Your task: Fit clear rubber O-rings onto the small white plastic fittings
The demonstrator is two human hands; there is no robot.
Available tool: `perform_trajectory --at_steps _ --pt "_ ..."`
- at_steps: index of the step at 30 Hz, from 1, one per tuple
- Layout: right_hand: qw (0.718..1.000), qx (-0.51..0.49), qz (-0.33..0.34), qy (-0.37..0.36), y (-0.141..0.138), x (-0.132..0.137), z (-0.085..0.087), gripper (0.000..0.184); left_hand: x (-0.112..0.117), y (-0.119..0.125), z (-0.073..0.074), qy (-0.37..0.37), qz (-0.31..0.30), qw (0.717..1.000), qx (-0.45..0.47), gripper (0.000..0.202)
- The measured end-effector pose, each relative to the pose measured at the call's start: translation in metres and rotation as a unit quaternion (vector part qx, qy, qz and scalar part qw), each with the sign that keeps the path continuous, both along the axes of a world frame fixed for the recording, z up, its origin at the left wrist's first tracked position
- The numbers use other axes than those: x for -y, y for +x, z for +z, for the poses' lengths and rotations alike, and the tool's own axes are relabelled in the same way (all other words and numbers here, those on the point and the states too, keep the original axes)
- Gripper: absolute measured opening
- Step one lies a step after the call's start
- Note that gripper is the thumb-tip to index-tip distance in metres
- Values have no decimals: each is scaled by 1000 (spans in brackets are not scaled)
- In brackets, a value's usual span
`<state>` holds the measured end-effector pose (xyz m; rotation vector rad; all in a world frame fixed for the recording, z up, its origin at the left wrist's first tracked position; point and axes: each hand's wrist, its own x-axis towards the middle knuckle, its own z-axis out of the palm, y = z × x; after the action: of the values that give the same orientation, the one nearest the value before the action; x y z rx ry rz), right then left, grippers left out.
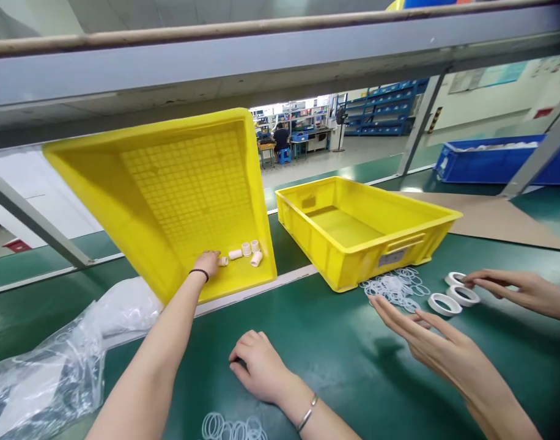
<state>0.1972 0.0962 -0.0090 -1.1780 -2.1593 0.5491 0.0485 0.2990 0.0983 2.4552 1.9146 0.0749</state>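
My left hand, with a dark band at the wrist, reaches into a tilted yellow bin. It touches or lies right beside a short white tube-shaped piece; its fingers are mostly hidden. Several similar white tubes lie to its right in the bin's lower corner. Over the green tabletop, my right hand has loosely curled fingers, with nothing visible in them. A metal bangle circles that wrist. Thin translucent rings lie in a loose pile near the bottom edge, below my right hand.
A second yellow bin stands right of centre. A co-worker's hands are near another ring pile and wider white rings. Clear plastic bags lie at left. A shelf beam crosses above; a blue bin sits back right.
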Motion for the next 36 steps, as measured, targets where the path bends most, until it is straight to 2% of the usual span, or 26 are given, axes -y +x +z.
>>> perform_trajectory --at_steps 3,7,9,12,14,17,20,22,24,26,27,29,30,31,32,33,34,36 --pt "1000 1 2 3 1 -2 -3 8 -30 4 -13 -18 33 999 17 30" --pt "1000 3 -6 9 1 -2 -4 9 -42 10 -21 -27 54 996 58 33" --pt "1000 6 -11 17 1 -2 -4 8 -42 30 -23 -32 37 994 97 33" --pt "999 19 -14 30 1 -2 -4 8 -37 77 -31 -56 -2 986 159 33" --pt "999 31 -15 35 1 -2 -4 9 -30 107 -38 -65 -5 979 193 37" --pt "998 40 -8 41 1 -2 -3 10 -17 128 -42 -50 6 966 255 43" --pt "998 32 8 44 0 -2 -1 9 5 116 -38 -59 15 941 332 43" --pt "999 28 18 40 0 -1 0 8 31 93 -35 -77 22 917 391 43" --pt "999 31 24 34 -1 -1 -1 8 69 60 -36 -93 34 887 450 45" --pt "999 31 19 32 -6 -1 -4 9 114 23 -41 -130 45 838 529 44" --pt "999 28 18 33 -10 0 -5 9 138 5 -45 -164 43 793 585 42" --pt "999 16 36 27 -21 3 -7 10 184 -27 -53 -267 34 599 755 41" --pt "998 11 60 19 -27 7 -6 12 204 -41 -59 -297 34 509 807 42" --pt "996 11 92 9 -33 11 -5 14 222 -52 -64 -309 41 440 842 43" --pt "992 16 123 0 -38 16 -3 16 236 -62 -69 -311 49 393 864 44" --pt "988 26 151 -5 -41 21 -2 15 247 -69 -75 -308 57 360 879 44" --pt "985 38 169 -9 -44 26 0 13 255 -75 -79 -304 64 337 889 42" --pt "983 53 177 -14 -46 32 3 11 264 -83 -87 -301 75 311 898 39"
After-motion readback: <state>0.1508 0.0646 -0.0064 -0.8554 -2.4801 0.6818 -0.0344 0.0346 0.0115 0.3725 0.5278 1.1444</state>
